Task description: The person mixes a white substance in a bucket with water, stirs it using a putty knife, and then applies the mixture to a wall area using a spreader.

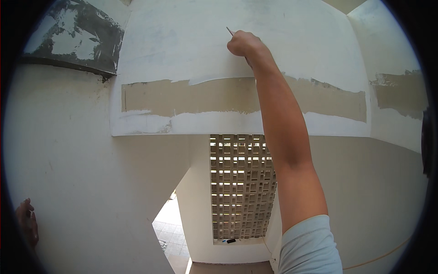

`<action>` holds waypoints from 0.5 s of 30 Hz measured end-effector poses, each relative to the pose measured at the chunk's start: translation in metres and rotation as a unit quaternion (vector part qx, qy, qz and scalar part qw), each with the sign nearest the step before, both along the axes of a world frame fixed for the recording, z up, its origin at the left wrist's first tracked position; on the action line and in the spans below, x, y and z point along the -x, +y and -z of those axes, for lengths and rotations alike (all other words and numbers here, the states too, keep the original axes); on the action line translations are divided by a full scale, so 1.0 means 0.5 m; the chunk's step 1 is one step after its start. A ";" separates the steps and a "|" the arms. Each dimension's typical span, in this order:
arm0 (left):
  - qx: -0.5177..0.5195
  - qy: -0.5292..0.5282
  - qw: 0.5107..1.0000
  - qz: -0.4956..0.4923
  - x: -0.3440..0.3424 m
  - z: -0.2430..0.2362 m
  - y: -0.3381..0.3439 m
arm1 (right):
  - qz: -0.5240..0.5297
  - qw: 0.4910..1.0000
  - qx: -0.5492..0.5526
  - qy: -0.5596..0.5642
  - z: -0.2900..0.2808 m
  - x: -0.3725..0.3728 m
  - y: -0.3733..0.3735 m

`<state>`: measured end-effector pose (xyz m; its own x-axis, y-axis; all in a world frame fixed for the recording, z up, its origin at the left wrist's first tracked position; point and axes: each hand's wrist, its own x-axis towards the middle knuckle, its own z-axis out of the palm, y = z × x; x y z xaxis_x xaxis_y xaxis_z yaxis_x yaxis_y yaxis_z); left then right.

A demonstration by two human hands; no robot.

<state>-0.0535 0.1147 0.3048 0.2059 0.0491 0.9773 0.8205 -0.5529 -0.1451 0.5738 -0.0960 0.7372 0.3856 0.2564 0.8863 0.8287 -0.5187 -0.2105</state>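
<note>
My right arm reaches up to a white-coated wall panel (pixel 182 41). The right hand (pixel 246 44) is closed around a thin flat tool (pixel 229 31), seen nearly edge-on. Its narrow tip sticks out above the fist, and a dark bit shows below by the wrist; its exact kind cannot be made out. Below the hand runs a bare beige strip (pixel 191 97) with ragged white edges, partly hidden by my forearm. At the far left rim, my left hand (pixel 27 223) shows only in part beside the plain wall, its fingers loosely bent and apart, with nothing visible in them.
A dark grey patchy surface (pixel 82 39) juts out at the upper left. Another bare patch (pixel 401 95) marks the right wall. Below the panel's lower edge stands a perforated block screen (pixel 242 192), with small dark objects (pixel 230 240) on its ledge. An opening (pixel 171 233) shows tiled ground.
</note>
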 end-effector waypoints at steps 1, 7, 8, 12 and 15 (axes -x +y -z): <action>0.002 0.000 1.000 0.002 0.002 0.001 0.003 | -0.002 1.000 0.003 0.000 0.001 0.017 0.021; 0.011 0.040 0.999 -0.005 0.017 -0.006 0.004 | -0.038 0.997 0.058 -0.042 0.030 0.138 0.158; 0.011 0.040 0.999 -0.003 0.009 -0.017 0.005 | -0.057 0.995 0.062 -0.057 0.037 0.155 0.182; -0.025 0.036 0.999 0.027 -0.007 -0.027 0.006 | -0.090 0.981 0.149 -0.086 0.084 0.228 0.287; -0.034 0.013 0.999 0.035 -0.004 -0.025 0.023 | -0.098 0.977 0.162 -0.094 0.086 0.233 0.216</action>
